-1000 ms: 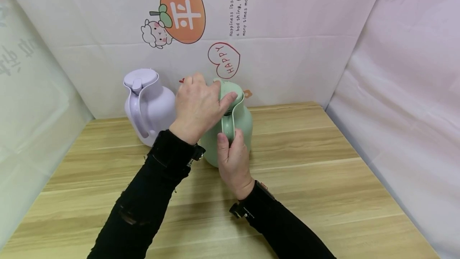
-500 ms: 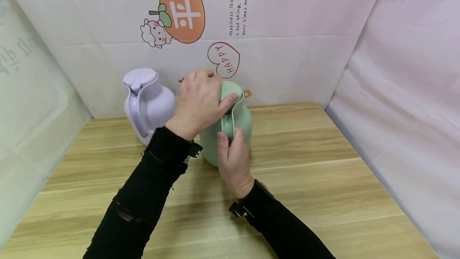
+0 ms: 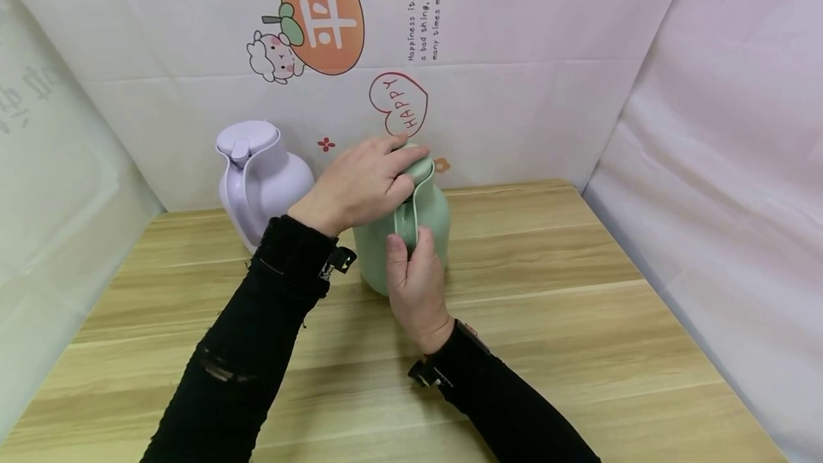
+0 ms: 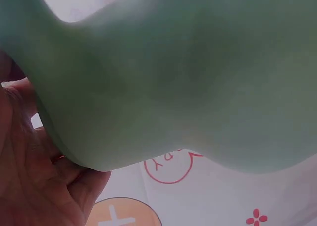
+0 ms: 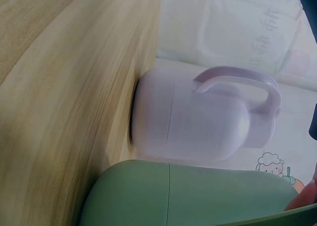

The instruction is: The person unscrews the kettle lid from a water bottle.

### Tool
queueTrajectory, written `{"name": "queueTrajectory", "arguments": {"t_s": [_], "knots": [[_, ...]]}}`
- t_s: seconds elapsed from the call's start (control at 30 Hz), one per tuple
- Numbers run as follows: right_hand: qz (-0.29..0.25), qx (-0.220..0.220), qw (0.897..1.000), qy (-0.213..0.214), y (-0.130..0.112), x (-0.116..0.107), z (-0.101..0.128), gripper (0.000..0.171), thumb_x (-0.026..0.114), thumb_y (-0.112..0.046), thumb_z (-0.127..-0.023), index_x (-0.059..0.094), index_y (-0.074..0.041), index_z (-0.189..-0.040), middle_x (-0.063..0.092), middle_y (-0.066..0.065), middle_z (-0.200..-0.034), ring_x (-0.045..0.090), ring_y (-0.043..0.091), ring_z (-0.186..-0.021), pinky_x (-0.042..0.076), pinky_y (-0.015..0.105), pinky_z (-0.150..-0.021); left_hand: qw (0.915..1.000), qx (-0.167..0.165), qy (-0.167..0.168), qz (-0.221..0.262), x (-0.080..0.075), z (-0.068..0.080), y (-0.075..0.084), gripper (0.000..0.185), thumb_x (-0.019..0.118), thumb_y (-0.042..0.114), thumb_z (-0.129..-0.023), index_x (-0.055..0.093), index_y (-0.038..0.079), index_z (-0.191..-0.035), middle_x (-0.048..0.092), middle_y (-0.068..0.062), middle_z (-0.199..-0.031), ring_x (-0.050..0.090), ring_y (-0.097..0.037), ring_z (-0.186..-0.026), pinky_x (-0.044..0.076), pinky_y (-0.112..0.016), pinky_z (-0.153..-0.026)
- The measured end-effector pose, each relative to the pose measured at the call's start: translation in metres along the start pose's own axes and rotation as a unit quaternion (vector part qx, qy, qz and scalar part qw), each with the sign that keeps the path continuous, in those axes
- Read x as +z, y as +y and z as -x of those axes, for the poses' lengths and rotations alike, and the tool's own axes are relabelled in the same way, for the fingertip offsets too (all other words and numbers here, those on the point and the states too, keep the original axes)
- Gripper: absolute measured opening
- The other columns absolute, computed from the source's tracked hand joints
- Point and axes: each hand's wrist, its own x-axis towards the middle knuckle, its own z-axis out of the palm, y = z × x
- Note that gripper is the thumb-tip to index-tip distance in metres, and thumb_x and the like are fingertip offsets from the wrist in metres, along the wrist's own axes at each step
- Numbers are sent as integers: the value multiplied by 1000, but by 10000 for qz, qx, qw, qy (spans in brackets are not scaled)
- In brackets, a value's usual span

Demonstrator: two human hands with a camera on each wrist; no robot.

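A pale green thermos jug (image 3: 373, 263) stands upright on the wooden table in the head view. My left hand (image 3: 360, 184) lies over its top and grips the lid (image 3: 421, 170), with the thumb near the handle side. Curled fingers of the left hand (image 4: 44, 181) wrap the jug's upper end in the left wrist view, where the green body (image 4: 198, 77) fills most of the picture. Lower down, my right hand (image 3: 418, 291) holds the handle (image 3: 406, 223), thumb pointing up along it; its other fingers are mostly hidden. The right wrist view shows the green jug's side (image 5: 198, 191).
A lavender thermos jug (image 3: 276, 184) stands close by on the left, near the back wall; its loop handle (image 5: 242, 77) shows in the right wrist view. White printed cloth (image 3: 527, 91) hangs behind and on both sides of the wooden table (image 3: 546, 349).
My left hand has turned over the lid: its fingers have shifted right across the top and its wrist has moved slightly left. The right hand keeps its hold on the handle.
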Motion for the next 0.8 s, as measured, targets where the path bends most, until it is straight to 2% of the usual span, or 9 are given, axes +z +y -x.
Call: {"name": "queueTrajectory", "arguments": {"t_s": [0.3, 0.53, 0.8], "knots": [[-55, -7, 10000, -53, -1, -1, 0, 48, 40, -41, -113, 49, 5, -121, 53, 7, -77, 56, 20, -68, 48, 32, -59, 9993, 111, 239, -268, -2, 0, 1, 45, 46, 37, -106, 64, 23, -145, 62, -13, -144, 60, -33, -131, 48, -50, -108], [-71, -29, 10000, -64, 0, -1, 0, 48, 39, -41, -113, 49, 5, -121, 53, 7, -77, 56, 20, -69, 48, 32, -59, 9984, -284, 189, -447, -2, 1, 5, 45, 46, 44, -106, 62, 29, -146, 61, -11, -145, 57, -34, -131, 46, -50, -110], [-25, -70, 10000, -33, -1, -1, 1, 49, 39, -42, -113, 49, 6, -121, 50, 6, -74, 52, 19, -65, 45, 30, -57, 9967, -514, 98, -627, -3, 0, 9, 47, 44, 48, -107, 62, 30, -146, 62, -12, -142, 56, -36, -127, 44, -49, -109]]}}
